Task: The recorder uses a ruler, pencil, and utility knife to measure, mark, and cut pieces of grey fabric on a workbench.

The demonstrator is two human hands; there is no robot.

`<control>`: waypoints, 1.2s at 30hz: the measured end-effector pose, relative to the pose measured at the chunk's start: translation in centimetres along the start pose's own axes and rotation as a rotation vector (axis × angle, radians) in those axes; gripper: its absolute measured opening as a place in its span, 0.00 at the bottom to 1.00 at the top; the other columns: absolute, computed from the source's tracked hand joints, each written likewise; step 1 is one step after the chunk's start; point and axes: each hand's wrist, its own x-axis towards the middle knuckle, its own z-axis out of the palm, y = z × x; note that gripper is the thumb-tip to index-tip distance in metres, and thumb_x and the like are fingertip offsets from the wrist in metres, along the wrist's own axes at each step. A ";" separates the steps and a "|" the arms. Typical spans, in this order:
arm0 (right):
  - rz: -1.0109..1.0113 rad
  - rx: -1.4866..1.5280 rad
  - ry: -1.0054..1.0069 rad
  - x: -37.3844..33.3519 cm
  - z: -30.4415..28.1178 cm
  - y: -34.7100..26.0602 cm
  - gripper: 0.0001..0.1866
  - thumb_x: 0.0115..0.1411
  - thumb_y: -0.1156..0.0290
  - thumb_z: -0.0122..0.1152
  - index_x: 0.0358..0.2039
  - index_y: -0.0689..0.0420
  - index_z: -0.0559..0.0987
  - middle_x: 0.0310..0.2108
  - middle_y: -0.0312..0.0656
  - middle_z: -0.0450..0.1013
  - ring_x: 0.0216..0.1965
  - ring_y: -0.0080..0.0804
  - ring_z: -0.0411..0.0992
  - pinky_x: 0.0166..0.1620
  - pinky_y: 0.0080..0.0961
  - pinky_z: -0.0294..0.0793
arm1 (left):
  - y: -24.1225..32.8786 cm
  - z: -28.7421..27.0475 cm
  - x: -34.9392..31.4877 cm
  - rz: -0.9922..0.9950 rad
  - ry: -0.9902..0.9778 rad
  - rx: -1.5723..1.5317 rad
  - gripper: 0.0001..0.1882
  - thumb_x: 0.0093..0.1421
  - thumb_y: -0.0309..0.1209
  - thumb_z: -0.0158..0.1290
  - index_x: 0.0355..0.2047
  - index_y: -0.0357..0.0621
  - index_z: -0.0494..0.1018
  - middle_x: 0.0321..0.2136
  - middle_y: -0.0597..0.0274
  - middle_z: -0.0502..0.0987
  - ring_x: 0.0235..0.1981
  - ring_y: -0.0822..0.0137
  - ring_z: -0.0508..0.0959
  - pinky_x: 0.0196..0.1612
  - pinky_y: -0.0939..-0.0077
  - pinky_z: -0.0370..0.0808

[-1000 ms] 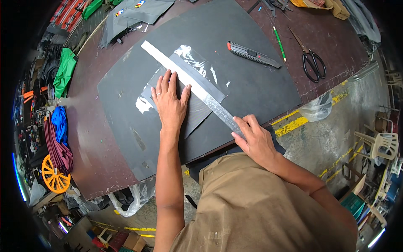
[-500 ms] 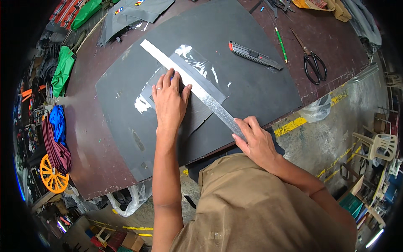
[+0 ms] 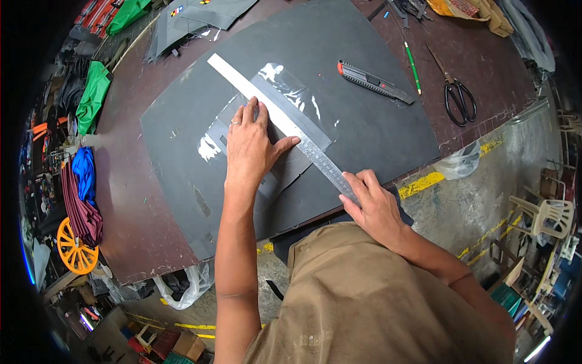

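Note:
A long metal ruler (image 3: 321, 160) lies slantwise over a grey sheet piece (image 3: 312, 130) with a clear plastic film (image 3: 280, 79). Both rest on a large dark grey mat (image 3: 376, 133). My left hand (image 3: 248, 145) presses down on the piece and the ruler's edge, fingers stretched out and thumb spread along the ruler. The part of the piece under that palm is hidden. At the ruler's near end, my right hand (image 3: 377, 211) grips it between thumb and fingers. A black and red utility knife (image 3: 371, 80) lies on the mat, apart from both hands.
Right of the mat are a green pencil (image 3: 412, 67) and black-handled scissors (image 3: 459, 102) on the brown table (image 3: 130, 212). Grey pieces (image 3: 203, 15) lie at the far left. A green cloth (image 3: 94, 97) and an orange wheel (image 3: 77, 246) are by the left edge.
My left thumb has spread away from the fingers, down along the ruler. My right hand keeps its grip on the near end. The whole view has shifted slightly.

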 end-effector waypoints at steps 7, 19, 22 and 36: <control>0.012 -0.040 -0.045 0.1 -0.6 -1.3 0.27 0.66 0.70 0.71 0.63 0.63 0.74 0.48 0.48 0.70 0.36 0.49 0.79 0.38 0.43 0.81 | 0.4 -1.1 0.1 -0.012 -0.030 0.025 0.58 0.50 0.62 0.72 0.69 0.29 0.69 0.71 0.40 0.68 0.71 0.38 0.68 0.69 0.47 0.72; 0.017 -0.220 -0.205 1.8 -4.7 -3.9 0.24 0.70 0.62 0.66 0.61 0.60 0.73 0.48 0.50 0.69 0.47 0.52 0.77 0.44 0.48 0.81 | -0.3 -2.0 -1.5 -0.017 -0.048 0.092 0.59 0.51 0.64 0.71 0.68 0.26 0.70 0.70 0.38 0.69 0.70 0.40 0.70 0.68 0.52 0.74; -0.028 -0.241 0.070 6.2 -5.1 -2.3 0.24 0.70 0.64 0.66 0.61 0.61 0.73 0.53 0.52 0.70 0.49 0.57 0.78 0.47 0.50 0.81 | -0.3 -2.7 -2.2 -0.029 -0.048 0.091 0.59 0.50 0.64 0.71 0.68 0.26 0.70 0.69 0.38 0.69 0.70 0.40 0.70 0.68 0.52 0.74; 0.126 -0.306 0.199 11.9 -2.4 -1.4 0.16 0.73 0.61 0.63 0.53 0.59 0.78 0.54 0.52 0.69 0.42 0.59 0.81 0.43 0.52 0.82 | -1.9 -3.7 -3.3 -0.033 -0.067 0.044 0.59 0.49 0.59 0.74 0.70 0.27 0.66 0.72 0.44 0.66 0.72 0.39 0.68 0.64 0.39 0.76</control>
